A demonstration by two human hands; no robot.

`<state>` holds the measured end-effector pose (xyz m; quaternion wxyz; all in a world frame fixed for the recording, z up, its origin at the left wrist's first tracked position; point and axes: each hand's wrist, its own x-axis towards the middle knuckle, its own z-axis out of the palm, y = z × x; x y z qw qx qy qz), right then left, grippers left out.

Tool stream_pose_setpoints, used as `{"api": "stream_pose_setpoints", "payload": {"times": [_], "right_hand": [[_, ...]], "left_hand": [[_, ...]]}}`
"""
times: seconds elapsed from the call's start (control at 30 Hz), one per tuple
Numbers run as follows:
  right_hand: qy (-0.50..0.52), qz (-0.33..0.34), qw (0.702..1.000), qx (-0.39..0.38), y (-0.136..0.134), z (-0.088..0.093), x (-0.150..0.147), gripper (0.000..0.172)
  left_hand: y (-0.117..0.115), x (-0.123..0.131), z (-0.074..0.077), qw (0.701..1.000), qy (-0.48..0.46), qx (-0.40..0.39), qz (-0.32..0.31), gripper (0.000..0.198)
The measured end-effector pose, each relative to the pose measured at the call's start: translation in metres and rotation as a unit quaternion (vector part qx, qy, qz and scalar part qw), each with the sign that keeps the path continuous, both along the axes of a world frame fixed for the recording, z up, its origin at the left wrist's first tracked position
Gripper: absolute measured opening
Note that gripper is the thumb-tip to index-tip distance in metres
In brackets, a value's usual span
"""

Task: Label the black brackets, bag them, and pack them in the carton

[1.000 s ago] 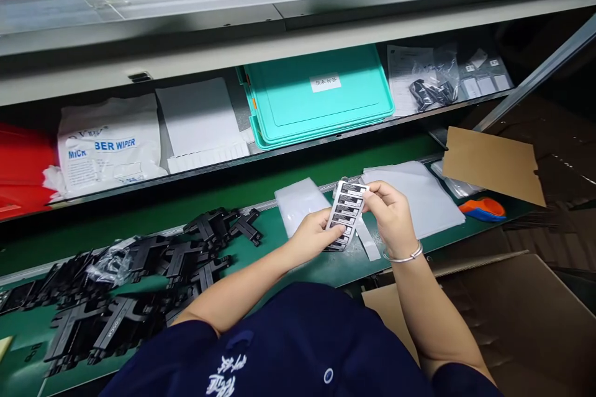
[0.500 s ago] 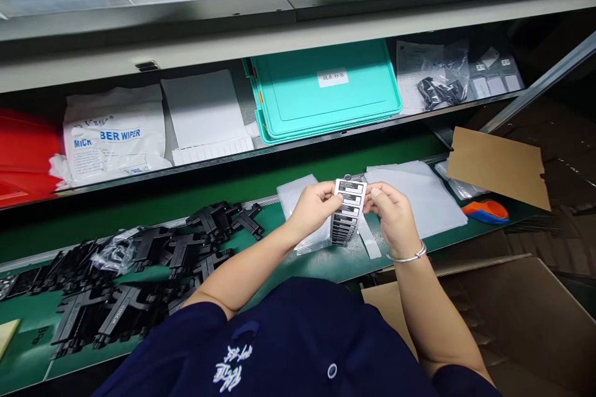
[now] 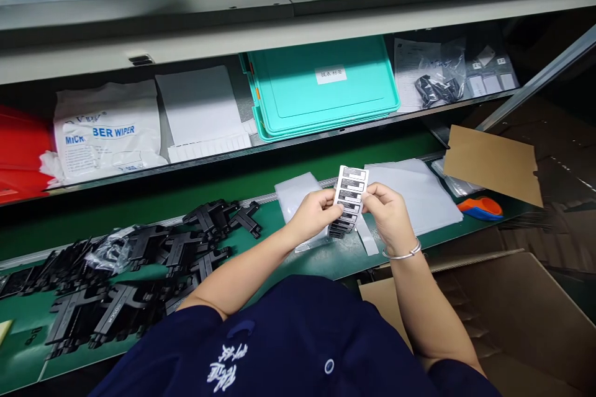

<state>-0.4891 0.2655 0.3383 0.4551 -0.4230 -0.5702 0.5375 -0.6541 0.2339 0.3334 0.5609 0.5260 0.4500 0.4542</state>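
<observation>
A strip of black-and-white labels (image 3: 351, 189) hangs between my two hands above the bench, its lower end curling away. My left hand (image 3: 319, 211) is closed on its left edge, thumb lying over the front. On the other side, my right hand (image 3: 386, 206) pinches the right edge with thumb and fingers. A white paper strip (image 3: 367, 237) lies on the bench beneath. Behind my left hand is a clear plastic sheet or bag (image 3: 298, 195), partly covered by my arm and hand.
Many black plastic parts (image 3: 116, 307) lie piled at left on the green bench (image 3: 279, 270). White sheets (image 3: 414, 198), an orange-and-blue tool (image 3: 482, 208) and cardboard (image 3: 493, 164) are at right. Above, a shelf holds a turquoise box (image 3: 321, 96) and a wiper bag (image 3: 109, 130). An open carton (image 3: 521, 304) stands below.
The label strip has been raised between my hands, so more of it stands above my fingers. My right hand has shifted slightly down and left. The whole view has moved a little.
</observation>
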Motion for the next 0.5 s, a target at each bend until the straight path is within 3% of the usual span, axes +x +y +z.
{"api": "stream_pose_setpoints", "payload": {"times": [0.2,0.3,0.5], "right_hand": [[0.011,0.036,0.999,0.001,-0.005,-0.006,0.003,0.023],[-0.016,0.07,0.997,0.002,-0.01,-0.01,0.003,0.018],[-0.038,0.042,0.998,-0.001,-0.012,-0.012,0.0,0.014]], "left_hand": [[0.003,0.001,0.004,0.999,-0.02,0.0,0.042,0.021],[0.007,-0.002,0.005,0.998,-0.038,-0.005,0.057,0.021],[0.004,-0.005,0.0,0.999,-0.038,-0.001,0.038,0.024]]}}
